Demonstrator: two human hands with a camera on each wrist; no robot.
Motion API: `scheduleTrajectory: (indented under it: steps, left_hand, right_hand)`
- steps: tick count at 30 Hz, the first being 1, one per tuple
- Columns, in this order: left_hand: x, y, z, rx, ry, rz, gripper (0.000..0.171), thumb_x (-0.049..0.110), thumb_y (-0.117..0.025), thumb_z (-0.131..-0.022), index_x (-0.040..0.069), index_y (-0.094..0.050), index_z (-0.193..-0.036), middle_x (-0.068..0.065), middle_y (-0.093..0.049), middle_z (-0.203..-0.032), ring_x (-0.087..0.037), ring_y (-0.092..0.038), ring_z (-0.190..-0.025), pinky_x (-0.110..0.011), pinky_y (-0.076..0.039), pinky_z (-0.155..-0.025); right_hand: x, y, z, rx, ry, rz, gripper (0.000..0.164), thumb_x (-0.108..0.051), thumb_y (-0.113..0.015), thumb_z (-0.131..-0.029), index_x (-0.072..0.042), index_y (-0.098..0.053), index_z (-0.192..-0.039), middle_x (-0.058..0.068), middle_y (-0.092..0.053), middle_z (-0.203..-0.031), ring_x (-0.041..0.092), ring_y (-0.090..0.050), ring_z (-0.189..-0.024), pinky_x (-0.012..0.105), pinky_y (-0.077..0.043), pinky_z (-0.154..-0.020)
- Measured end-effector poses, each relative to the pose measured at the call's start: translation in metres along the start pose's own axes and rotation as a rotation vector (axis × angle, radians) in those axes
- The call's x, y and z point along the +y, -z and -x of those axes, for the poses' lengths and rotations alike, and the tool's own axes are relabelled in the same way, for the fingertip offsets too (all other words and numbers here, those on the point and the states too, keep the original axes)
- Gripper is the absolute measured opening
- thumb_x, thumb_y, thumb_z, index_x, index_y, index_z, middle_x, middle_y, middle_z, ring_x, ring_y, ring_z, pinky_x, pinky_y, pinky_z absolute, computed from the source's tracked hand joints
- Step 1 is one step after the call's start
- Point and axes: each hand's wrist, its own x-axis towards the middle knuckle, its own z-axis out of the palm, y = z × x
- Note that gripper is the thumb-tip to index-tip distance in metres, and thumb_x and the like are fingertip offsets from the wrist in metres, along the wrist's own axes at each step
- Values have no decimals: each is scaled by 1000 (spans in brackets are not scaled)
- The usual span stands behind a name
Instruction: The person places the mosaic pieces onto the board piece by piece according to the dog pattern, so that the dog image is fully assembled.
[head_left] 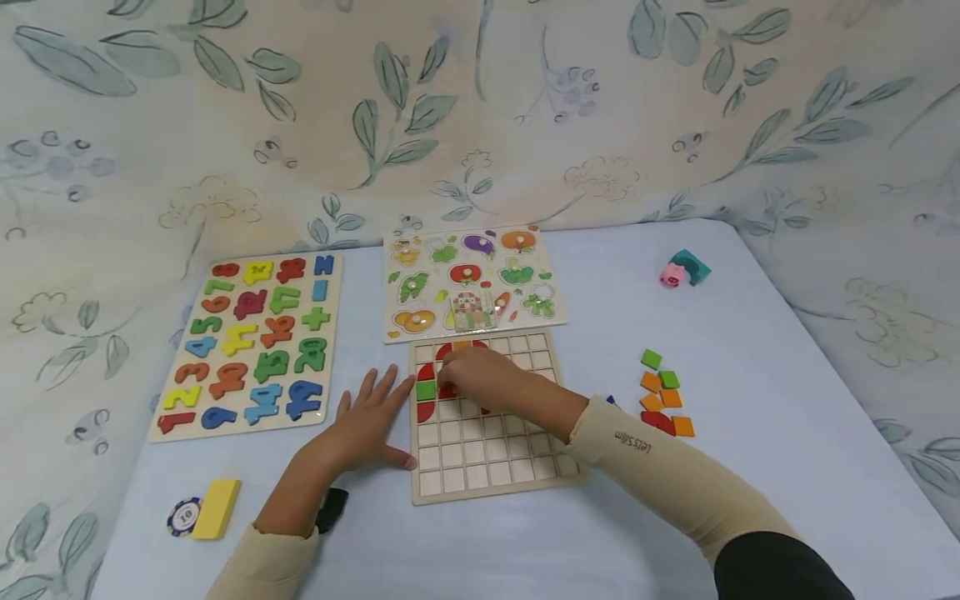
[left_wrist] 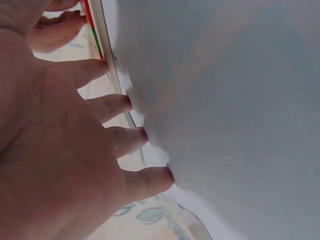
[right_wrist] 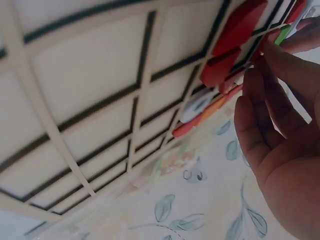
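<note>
A wooden grid board (head_left: 498, 450) lies on the table with red, green and orange tiles in its upper left cells. My right hand (head_left: 487, 382) reaches over those cells, its fingertips pinching a red tile (right_wrist: 259, 53) low against the grid; the fingers partly cover it. On the board's left edge, a green tile (head_left: 426, 390) sits between two red tiles. My left hand (head_left: 367, 432) rests beside that edge with fingers spread, thumb and index fingertips right at the frame. The left wrist view shows its palm (left_wrist: 65, 145) and straight fingers.
Loose orange, green and red tiles (head_left: 651, 382) lie right of the board. A number puzzle (head_left: 335, 333) stands left, a vegetable puzzle (head_left: 442, 250) behind. A yellow block (head_left: 217, 509) and a poker chip (head_left: 183, 517) are front left; a pink figure (head_left: 672, 275) is back right.
</note>
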Motion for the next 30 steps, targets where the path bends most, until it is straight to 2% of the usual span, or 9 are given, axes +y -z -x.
scheduleTrajectory:
  steps: [3, 5, 7, 10, 15, 20, 24, 30]
  left_hand:
    - [-7, 2, 9, 11, 9, -1, 119, 53, -81, -50, 22, -18, -146, -11, -5, -152, -39, 6, -137, -70, -3, -98]
    - [-9, 4, 11, 25, 3, -6, 119, 53, -81, -50, 21, -18, -146, -12, -5, -152, -39, 5, -136, -70, -3, -98]
    - [-9, 7, 12, 35, -11, -3, 119, 52, -81, -51, 20, -17, -146, -13, -5, -152, -40, 6, -136, -70, -3, -98]
    - [-7, 10, 10, 38, -25, -8, 119, 52, -81, -51, 20, -16, -146, -12, -4, -152, -39, 6, -136, -70, -3, -98]
    - [-4, 15, 9, 12, -27, -13, 119, 51, -81, -52, 19, -16, -146, -13, -3, -152, -40, 7, -136, -71, -3, -97]
    - [-4, 17, 12, -5, -15, 1, 119, 50, -81, -51, 17, -17, -146, -16, -4, -151, -41, 6, -135, -72, -2, -96]
    - [-4, 15, 11, -17, -16, 12, 119, 52, -80, -52, 17, -16, -146, -17, -4, -151, -42, 7, -135, -72, -2, -95]
    - [5, 8, 2, -38, -35, 14, 119, 53, -80, -52, 19, -15, -146, -15, -3, -152, -40, 7, -136, -71, -2, -96]
  right_hand:
    - [-4, 8, 2, 13, 12, 12, 23, -12, -61, -86, -19, -68, -107, -4, -63, -109, 10, -57, -102, 22, -47, -87]
    - [2, 17, 12, 36, -24, -27, 22, -13, -63, -85, -19, -68, -106, -4, -63, -109, 11, -57, -103, 24, -47, -87]
    - [14, 29, 31, 59, -94, -89, 22, -13, -65, -84, -17, -69, -105, -4, -63, -106, 11, -57, -100, 26, -48, -86]
    - [40, 38, 70, 65, -227, -162, 19, -13, -63, -85, -14, -69, -103, -3, -64, -100, 10, -58, -92, 28, -49, -81]
    - [75, 24, 138, -24, -419, -225, 19, -13, -61, -86, -10, -67, -103, -3, -65, -94, 10, -58, -83, 30, -51, -76]
    - [91, 8, 181, -65, -538, -224, 22, -17, -65, -83, -10, -67, -104, -1, -65, -96, 15, -58, -87, 35, -52, -76]
    - [97, 4, 202, -66, -578, -219, 22, -18, -69, -80, -12, -68, -100, -2, -64, -92, 16, -55, -83, 34, -52, -72]
    - [98, -10, 234, -39, -567, -192, 29, -21, -73, -76, -14, -68, -103, -5, -63, -95, 14, -54, -86, 33, -51, -73]
